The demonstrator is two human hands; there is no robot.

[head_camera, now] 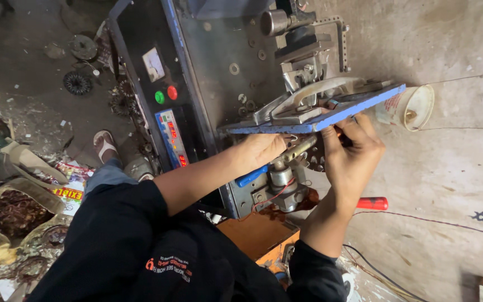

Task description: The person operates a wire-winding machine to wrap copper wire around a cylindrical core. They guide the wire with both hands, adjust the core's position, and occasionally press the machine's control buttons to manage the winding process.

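Observation:
A dark metal machine (219, 67) stands on the floor, with a blue-edged plate (331, 114) and a metal frame on its side. My left hand (261, 150) reaches under the plate and closes around a brass-coloured shaft (300, 148) above a metal cylinder (280, 176). My right hand (350, 154) is just right of it, fingers pinched at the plate's lower edge; what they hold is hidden. A blue handle (251, 176) sticks out below my left wrist.
The machine's panel carries a green button (159, 97), a red button (172, 92) and a red digital display (173, 134). A white plastic cup (412, 106) and a red-handled tool (372, 203) lie on the concrete. Scrap coils and bags (12, 212) crowd the left.

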